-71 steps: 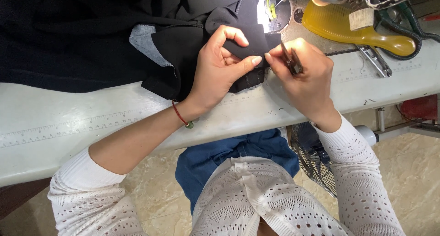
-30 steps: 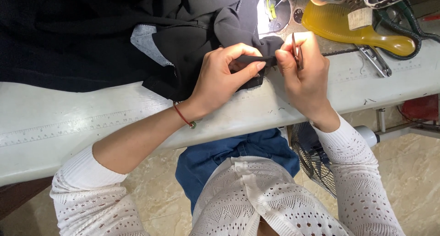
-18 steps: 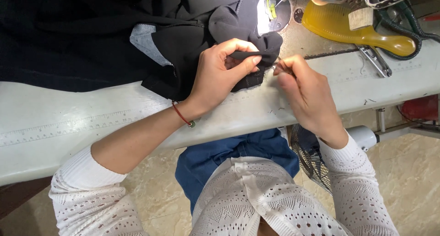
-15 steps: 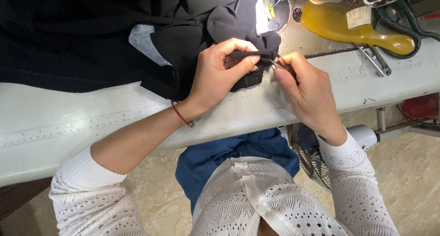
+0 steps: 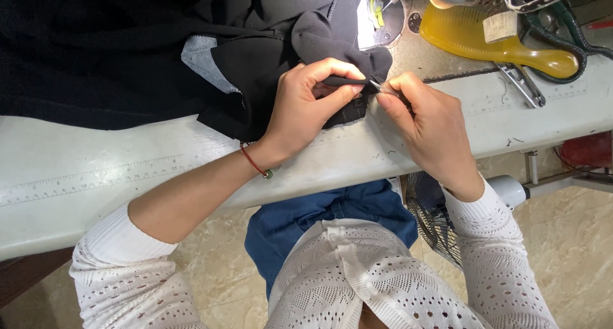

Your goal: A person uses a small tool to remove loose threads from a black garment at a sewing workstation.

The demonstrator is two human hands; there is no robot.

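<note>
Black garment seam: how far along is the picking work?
Done: cannot tell; no cleared stitches show. In hand: the left hand pinches a fold of the black garment while the right hand works a small metal tool at its edge. Left: most of the garment lies bunched, untouched.

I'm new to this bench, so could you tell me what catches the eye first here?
Both hands meet at the table's far edge: the left hand pinches a fold of black fabric, and the right hand works a small metal tool at it. A yellow-handled tool lies top right.
</note>
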